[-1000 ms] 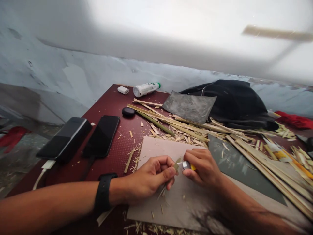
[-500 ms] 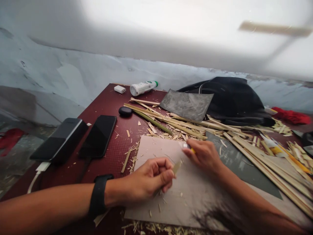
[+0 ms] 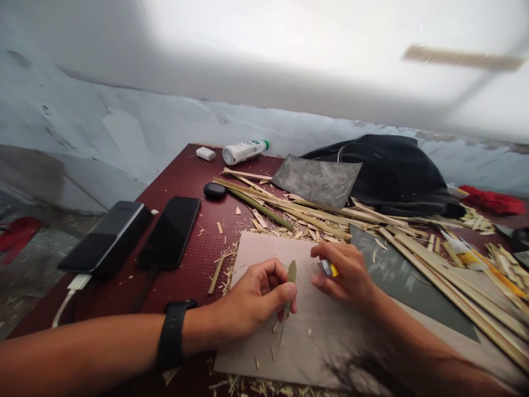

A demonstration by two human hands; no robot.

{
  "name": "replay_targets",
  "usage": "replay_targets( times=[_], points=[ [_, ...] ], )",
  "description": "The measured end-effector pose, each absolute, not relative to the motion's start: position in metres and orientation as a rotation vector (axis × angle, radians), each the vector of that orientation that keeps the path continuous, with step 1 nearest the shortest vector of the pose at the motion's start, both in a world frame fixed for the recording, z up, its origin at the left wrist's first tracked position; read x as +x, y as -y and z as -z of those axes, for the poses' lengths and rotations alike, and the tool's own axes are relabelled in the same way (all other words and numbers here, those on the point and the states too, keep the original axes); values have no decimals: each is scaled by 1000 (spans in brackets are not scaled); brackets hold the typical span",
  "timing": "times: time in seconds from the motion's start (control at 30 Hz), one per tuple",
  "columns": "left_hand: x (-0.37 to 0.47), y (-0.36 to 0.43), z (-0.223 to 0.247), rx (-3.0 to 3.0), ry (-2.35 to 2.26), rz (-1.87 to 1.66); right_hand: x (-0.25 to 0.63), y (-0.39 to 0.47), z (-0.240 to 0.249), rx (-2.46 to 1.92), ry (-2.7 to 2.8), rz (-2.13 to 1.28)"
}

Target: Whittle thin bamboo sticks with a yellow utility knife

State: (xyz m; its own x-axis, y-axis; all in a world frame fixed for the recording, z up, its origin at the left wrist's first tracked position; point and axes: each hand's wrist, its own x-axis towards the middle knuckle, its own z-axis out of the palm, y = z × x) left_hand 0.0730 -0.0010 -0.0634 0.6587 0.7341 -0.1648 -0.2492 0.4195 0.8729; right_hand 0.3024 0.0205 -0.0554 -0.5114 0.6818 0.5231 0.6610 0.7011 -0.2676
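Observation:
My left hand [image 3: 264, 295], with a dark band on its wrist, pinches a small pointed bamboo sliver [image 3: 291, 273] between thumb and fingers. The sliver stands nearly upright, its green tip showing above the thumb. To its right, my right hand [image 3: 345, 270] is curled around a yellow and silver utility knife [image 3: 329, 268], most of which the palm and fingers hide. A gap separates the knife from the sliver. Both hands are above a pale board [image 3: 256, 253] strewn with thin shavings.
Bamboo strips [image 3: 285, 204] and chips lie behind the board, with longer strips [image 3: 454, 281] at right. Grey abrasive sheets [image 3: 318, 179], a black bag [image 3: 384, 171] and a white bottle [image 3: 246, 151] are farther back. A phone [image 3: 169, 231] and power bank [image 3: 105, 237] lie left.
The bamboo sliver has turned from slanting right to nearly upright in my left hand. My right hand has lowered slightly and its fingers have loosened, showing more of the knife.

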Motion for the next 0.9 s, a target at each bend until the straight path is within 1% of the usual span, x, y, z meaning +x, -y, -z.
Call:
replay_targets(
  times=[0.2, 0.4, 0.47, 0.63, 0.9],
  points=[
    [73, 3, 66, 1004, -566, -642, 291, -10, 62, -936, 2338, -171],
    [70, 0, 66, 1046, -520, -569, 291, -1, 56, -846, 2322, -489],
    [70, -1, 65, 991, -518, -563, 293, -2, 52, -829, 2333, -456],
    [73, 0, 65, 781, -523, -614, 292, -9, 45, -850, 2418, -180],
    [71, 0, 64, 811, -538, -603, 291, -10, 52, -936, 2511, -76]
  ],
)
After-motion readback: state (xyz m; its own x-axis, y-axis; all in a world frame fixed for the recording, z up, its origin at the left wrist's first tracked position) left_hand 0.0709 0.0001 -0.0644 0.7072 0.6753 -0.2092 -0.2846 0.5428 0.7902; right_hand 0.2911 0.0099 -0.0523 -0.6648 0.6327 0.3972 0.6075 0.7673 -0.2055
